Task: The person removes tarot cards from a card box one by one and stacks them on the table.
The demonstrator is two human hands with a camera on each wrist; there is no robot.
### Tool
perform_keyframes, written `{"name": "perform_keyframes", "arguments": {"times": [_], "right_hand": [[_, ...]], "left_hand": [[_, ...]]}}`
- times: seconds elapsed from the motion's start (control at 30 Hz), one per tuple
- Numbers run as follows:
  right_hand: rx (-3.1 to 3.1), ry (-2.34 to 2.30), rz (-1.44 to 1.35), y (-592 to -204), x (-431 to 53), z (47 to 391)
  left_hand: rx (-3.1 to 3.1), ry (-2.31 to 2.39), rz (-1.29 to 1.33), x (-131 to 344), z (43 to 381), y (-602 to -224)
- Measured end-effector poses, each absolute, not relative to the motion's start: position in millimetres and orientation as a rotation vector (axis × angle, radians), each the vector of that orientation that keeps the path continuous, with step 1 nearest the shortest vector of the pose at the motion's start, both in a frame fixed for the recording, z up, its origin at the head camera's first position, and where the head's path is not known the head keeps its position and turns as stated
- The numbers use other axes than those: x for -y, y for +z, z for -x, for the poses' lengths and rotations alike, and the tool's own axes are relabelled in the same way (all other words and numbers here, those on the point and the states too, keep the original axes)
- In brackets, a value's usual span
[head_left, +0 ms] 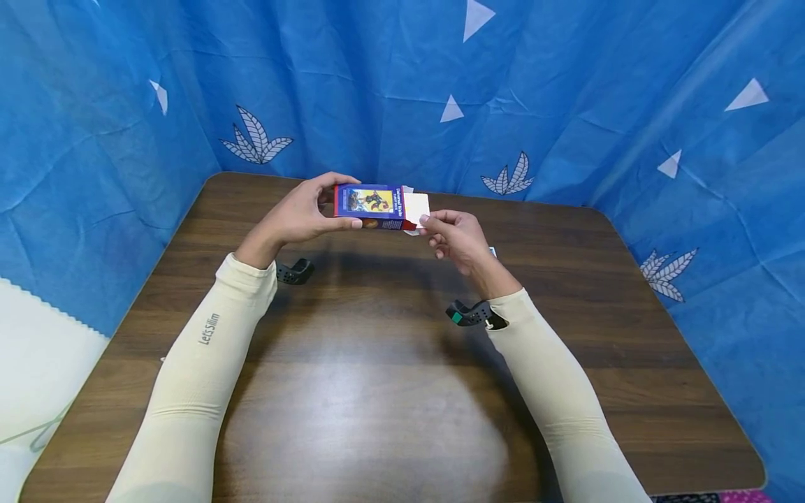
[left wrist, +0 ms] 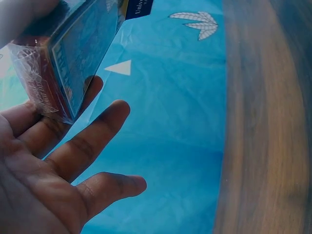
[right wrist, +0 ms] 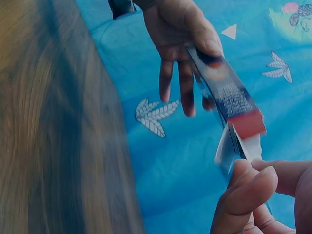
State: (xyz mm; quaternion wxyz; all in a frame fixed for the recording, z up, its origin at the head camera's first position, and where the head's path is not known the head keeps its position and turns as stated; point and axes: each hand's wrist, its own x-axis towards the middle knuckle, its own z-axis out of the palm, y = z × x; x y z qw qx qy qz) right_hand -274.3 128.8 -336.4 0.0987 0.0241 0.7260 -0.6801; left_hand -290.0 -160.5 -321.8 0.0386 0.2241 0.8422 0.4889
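A blue and red tarot card box (head_left: 371,202) with a yellow picture panel is held sideways above the far part of the table. My left hand (head_left: 308,207) grips its left end between thumb and fingers. In the left wrist view, clear wrap clings to that end of the box (left wrist: 58,68), while some fingers spread away from it. At the right end the box is open, its white flap (head_left: 416,208) sticking out. My right hand (head_left: 462,241) pinches this flap between thumb and fingers. The right wrist view shows the flap beside a red edge (right wrist: 247,124).
A brown wooden table (head_left: 352,391) lies below both arms. Blue patterned curtain (head_left: 390,91) hangs close behind its far edge and along the sides. Black straps sit at the left wrist (head_left: 295,271) and right wrist (head_left: 468,313). White cloth (head_left: 44,356) shows at the left.
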Motion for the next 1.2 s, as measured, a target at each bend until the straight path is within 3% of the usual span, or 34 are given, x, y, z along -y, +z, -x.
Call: {"name": "perform_keyframes", "arguments": {"times": [0.73, 1.2], "right_hand": [[-2.247, -2.354, -0.162, -342, -181, 285], [-2.887, -1.34, -0.196, -363, -265, 313]], "left_hand": [[-2.588, 1.507, -0.671, 163, 289, -320], [-2.594, 1.469, -0.646, 164, 289, -320]]}}
